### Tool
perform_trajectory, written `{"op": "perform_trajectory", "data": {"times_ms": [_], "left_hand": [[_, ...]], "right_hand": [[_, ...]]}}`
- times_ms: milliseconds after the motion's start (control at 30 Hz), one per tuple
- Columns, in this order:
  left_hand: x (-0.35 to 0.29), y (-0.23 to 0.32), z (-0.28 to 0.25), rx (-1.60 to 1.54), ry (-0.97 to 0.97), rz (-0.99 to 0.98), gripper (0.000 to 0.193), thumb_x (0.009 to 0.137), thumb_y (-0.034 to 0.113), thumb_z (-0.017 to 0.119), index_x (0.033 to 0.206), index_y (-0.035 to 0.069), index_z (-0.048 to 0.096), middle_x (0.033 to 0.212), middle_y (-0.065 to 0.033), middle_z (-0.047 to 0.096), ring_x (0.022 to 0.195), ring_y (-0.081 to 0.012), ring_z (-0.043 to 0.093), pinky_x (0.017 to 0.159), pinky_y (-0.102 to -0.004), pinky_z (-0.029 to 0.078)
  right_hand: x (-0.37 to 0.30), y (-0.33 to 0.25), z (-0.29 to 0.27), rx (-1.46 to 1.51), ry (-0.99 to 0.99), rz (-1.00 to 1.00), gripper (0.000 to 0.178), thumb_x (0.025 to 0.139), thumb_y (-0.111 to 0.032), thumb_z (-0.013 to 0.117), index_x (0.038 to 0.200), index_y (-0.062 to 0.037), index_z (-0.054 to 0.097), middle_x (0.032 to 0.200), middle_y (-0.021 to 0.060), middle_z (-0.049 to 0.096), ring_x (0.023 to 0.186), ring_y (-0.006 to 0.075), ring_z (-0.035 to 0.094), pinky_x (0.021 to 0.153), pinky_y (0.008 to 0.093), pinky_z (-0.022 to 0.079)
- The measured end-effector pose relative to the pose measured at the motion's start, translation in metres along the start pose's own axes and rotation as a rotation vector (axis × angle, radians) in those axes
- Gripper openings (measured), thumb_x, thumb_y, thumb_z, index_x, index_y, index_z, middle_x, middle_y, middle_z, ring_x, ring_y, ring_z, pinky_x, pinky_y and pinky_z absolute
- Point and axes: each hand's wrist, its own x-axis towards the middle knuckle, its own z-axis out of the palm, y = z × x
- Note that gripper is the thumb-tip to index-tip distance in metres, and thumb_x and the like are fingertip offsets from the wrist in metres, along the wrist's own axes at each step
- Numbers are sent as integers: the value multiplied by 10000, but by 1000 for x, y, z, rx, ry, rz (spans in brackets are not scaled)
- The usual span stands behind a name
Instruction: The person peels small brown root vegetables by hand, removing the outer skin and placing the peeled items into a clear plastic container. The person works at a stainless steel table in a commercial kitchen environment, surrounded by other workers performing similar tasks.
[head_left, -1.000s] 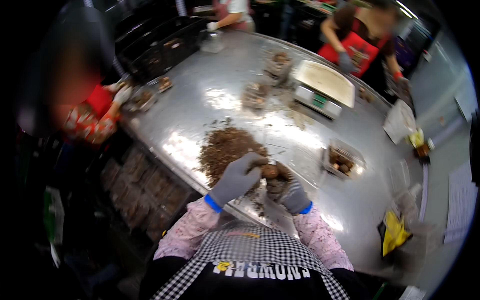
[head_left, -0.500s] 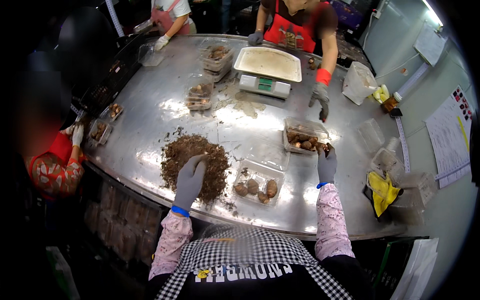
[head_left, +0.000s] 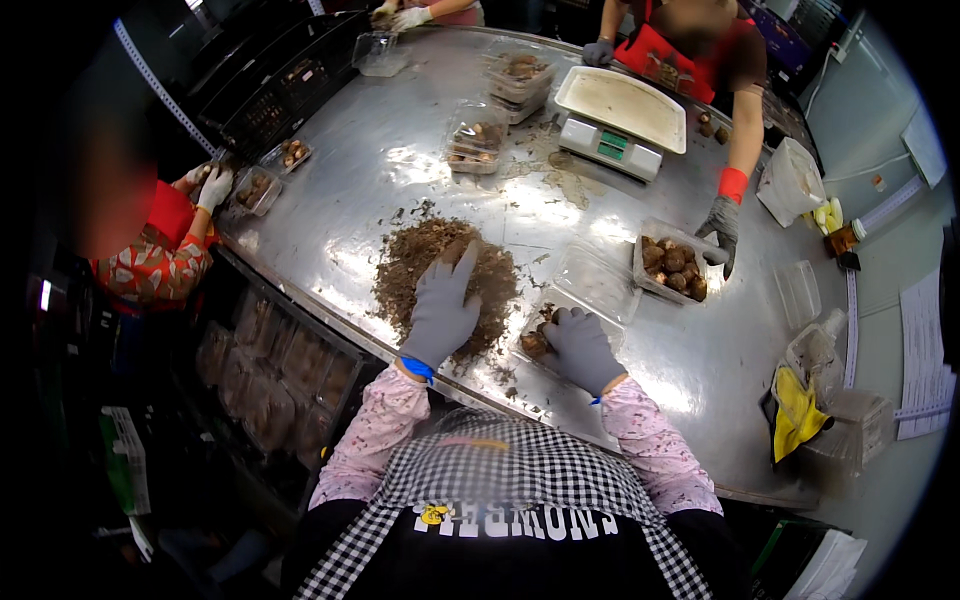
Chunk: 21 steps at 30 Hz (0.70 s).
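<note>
My left hand [head_left: 445, 308], in a grey glove, lies over a heap of brown peelings and dirt [head_left: 498, 270], its fingers spread and reaching into it. My right hand [head_left: 585, 350], gloved alike, is curled down into an open clear plastic box [head_left: 612, 332] holding small brown taros [head_left: 535, 344]. Its fingers close around a taro at the box's left side, mostly hidden by the glove. The box's clear lid [head_left: 597, 280] is folded back, away from me. Farther right stands another clear box filled with taros [head_left: 675, 268], where a co-worker's gloved hand [head_left: 722, 232] touches the rim.
A scale with a beige tray [head_left: 620, 105] stands at the far side, beside stacked boxes of taros [head_left: 518, 80] and another stack [head_left: 475, 140]. At right are a yellow cloth [head_left: 797, 415] and empty clear boxes [head_left: 860, 425]. A co-worker handles boxes [head_left: 258, 190] at left.
My right hand has moved from the farther box to the near one. My left fingers have spread over the heap. The co-worker's hand has come to the farther box. The whole view has shifted.
</note>
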Motion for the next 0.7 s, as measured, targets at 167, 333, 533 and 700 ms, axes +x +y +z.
{"op": "perform_trajectory", "data": {"times_ms": [167, 333, 533, 700], "left_hand": [[-5, -7, 0, -131, -12, -20, 455, 853, 154, 595, 1302, 93, 554, 1056, -177, 635, 1000, -337, 581, 980, -427, 396], [-20, -2, 10, -597, -64, -182, 465, 932, 276, 555, 1327, 34, 512, 1247, -194, 578, 1142, -309, 562, 1027, -389, 397], [-34, -11, 18, -1412, -553, -298, 294, 1009, 205, 455, 1207, 10, 550, 1038, -31, 593, 877, -79, 564, 763, -250, 511], [-25, 20, -9, -1132, -275, -305, 279, 976, 162, 441, 1125, -19, 592, 1025, -94, 626, 943, -125, 576, 778, -241, 490]], "right_hand": [[16, 14, 34, 281, -95, -3, 251, 787, -233, 662, 982, -75, 661, 1009, 135, 601, 894, 313, 579, 785, 419, 476], [11, -8, -21, 1002, 42, 183, 365, 777, -140, 687, 1116, -25, 612, 1032, 145, 624, 927, 257, 618, 832, 348, 494], [26, -54, -48, 500, 274, -180, 408, 800, -189, 677, 1153, -14, 574, 1002, 179, 620, 875, 312, 624, 751, 370, 505], [27, -68, -27, 540, 392, -123, 252, 881, -186, 579, 1031, 16, 596, 894, 217, 625, 751, 345, 622, 642, 409, 490]]}}
